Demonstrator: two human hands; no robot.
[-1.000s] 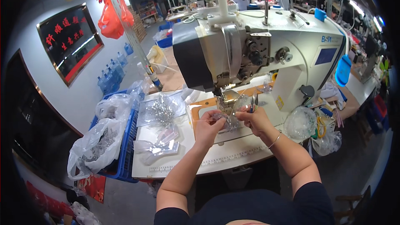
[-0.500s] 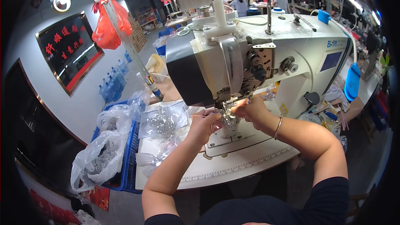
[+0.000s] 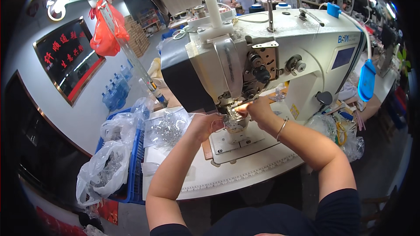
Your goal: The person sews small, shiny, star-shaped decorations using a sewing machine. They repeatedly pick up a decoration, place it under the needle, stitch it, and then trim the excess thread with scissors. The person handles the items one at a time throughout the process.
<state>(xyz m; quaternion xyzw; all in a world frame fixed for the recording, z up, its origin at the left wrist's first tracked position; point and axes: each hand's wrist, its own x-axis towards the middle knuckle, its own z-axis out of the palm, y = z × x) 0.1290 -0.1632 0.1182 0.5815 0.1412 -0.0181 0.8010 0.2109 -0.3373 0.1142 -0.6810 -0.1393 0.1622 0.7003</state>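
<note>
A white post-bed sewing machine (image 3: 321, 41) stands in front of me. My left hand (image 3: 207, 126) is closed, its fingertips pinching the near left side of a clear plastic piece with shiny decoration (image 3: 235, 124). This piece lies over the machine's post, under the needle area. From the right, my right hand (image 3: 261, 110) reaches in with bent fingers closed at the piece's other side, close to the presser foot; the fingertips are partly hidden. Left of my left hand, a heap of small shiny clear parts (image 3: 168, 127) rests on a plastic sheet.
A blue crate (image 3: 136, 166) with clear bags of shiny parts (image 3: 107, 166) adjoins the table's left side. A ruler strip (image 3: 236, 180) follows the table's front edge. A blue holder (image 3: 366, 81) hangs at the right, above bagged materials (image 3: 321, 126). Several people sit far behind.
The whole view has shifted, so the machine appears further left. Both hands stay at the post with the clear piece. My left forearm now covers most of the clear strips beside it.
</note>
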